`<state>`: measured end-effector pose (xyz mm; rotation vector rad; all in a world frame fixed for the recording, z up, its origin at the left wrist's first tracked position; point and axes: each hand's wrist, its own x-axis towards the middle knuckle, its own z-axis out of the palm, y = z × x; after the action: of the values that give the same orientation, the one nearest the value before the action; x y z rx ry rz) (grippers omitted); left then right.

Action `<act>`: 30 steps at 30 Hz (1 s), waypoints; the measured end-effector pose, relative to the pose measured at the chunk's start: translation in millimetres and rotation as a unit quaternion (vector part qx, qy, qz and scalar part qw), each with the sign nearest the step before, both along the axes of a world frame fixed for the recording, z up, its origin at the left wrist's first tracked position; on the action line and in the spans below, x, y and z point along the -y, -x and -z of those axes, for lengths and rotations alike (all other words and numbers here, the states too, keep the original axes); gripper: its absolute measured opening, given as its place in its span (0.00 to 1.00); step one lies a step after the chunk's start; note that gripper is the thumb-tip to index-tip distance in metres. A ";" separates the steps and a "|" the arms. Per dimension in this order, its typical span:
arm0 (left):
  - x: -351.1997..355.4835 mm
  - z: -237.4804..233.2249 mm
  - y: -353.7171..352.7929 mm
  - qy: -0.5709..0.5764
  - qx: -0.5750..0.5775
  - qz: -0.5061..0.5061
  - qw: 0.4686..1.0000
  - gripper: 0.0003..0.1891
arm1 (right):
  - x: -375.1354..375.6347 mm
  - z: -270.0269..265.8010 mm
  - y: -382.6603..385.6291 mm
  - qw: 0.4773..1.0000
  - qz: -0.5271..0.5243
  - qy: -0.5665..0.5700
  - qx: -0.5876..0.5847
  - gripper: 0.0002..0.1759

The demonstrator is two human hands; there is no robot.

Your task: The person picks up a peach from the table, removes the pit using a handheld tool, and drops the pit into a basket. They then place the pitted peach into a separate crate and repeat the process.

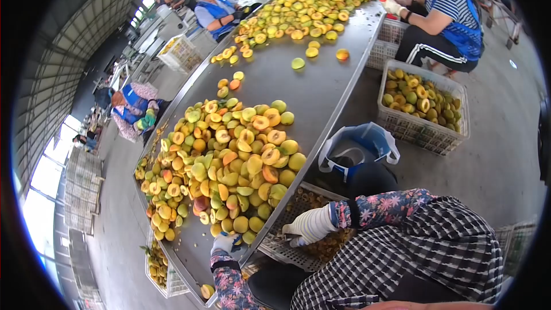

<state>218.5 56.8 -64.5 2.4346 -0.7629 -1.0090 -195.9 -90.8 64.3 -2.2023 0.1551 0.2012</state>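
My left hand [227, 242], in a white glove with blue on it, is at the near edge of the metal table [270, 83], against the front of a pile of yellow-green peaches [229, 163]. Its fingers are curled, and what they hold is too small to tell. Many peaches in the pile are cut in half. Over a crate [304, 259] beside the table is my right hand [310, 227], in a striped white glove. Its fingers are closed near a dark greyish bit that I cannot make out. Brown pieces, perhaps pits, lie in the crate.
A blue and white bag [359, 146] stands beside the table. Behind it is a crate of peaches [422, 100]; another crate [166, 278] stands at lower left. A second peach pile [304, 8] covers the table's far end. People in blue vests sit around the table.
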 end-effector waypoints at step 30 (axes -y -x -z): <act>80.9 -115.5 252.8 0.525 -0.449 -0.259 0.675 0.21 | 6.0 27.9 -28.6 0.960 0.164 0.130 0.185 0.23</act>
<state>-34.2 -24.1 51.0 0.8388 -0.1265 -0.9416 -167.3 -96.8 36.4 -2.3882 0.3486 -0.4357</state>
